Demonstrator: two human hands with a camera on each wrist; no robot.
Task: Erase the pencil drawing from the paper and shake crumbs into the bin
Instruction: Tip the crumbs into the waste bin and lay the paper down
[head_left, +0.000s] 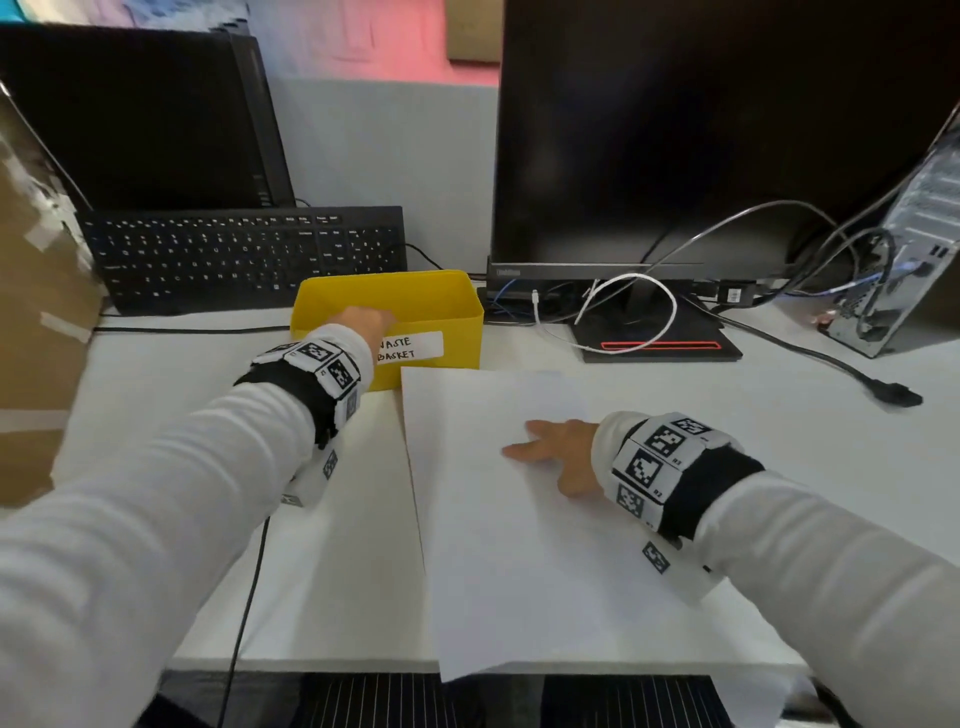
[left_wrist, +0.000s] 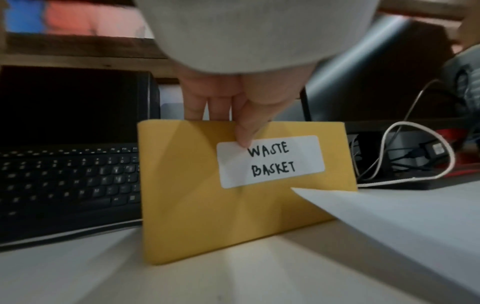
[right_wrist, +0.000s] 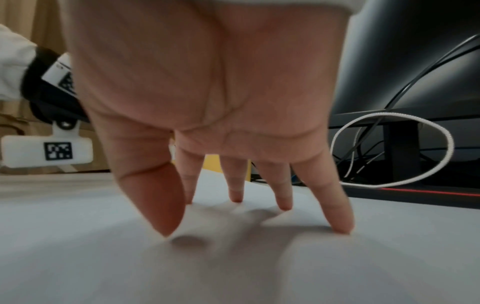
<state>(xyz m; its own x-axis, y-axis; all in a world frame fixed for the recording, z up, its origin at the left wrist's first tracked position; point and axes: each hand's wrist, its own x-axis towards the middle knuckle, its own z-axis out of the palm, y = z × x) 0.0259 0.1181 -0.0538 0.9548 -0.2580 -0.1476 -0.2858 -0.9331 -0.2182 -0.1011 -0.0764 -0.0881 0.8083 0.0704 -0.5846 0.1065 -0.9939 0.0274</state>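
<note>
Your left hand (left_wrist: 228, 98) grips the near wall of the yellow bin (head_left: 441, 301): the fingers are hooked over the rim into it and the thumb (left_wrist: 246, 131) presses the outside, its tip on the white label (left_wrist: 270, 162) reading "WASTE BASKET". The bin stands on the white worktop (head_left: 337, 545) at about 12 o'clock from you, just beyond the far left corner of the paper (head_left: 519, 545); in the left wrist view that corner lies against the bin's front. The paper lies flat in front of you, its near edge hanging over the worktop's edge, and no drawing shows on it. Your right hand (head_left: 558, 452) is spread on the paper at about 1 o'clock, the straight fingertips (right_wrist: 340, 228) and thumb pressing down, holding nothing. A black keyboard (head_left: 244, 254) leans behind the bin at 11 o'clock, and a dark monitor (head_left: 701, 130) stands at 1 o'clock with a white cable (head_left: 670, 306) looped at its foot.
</note>
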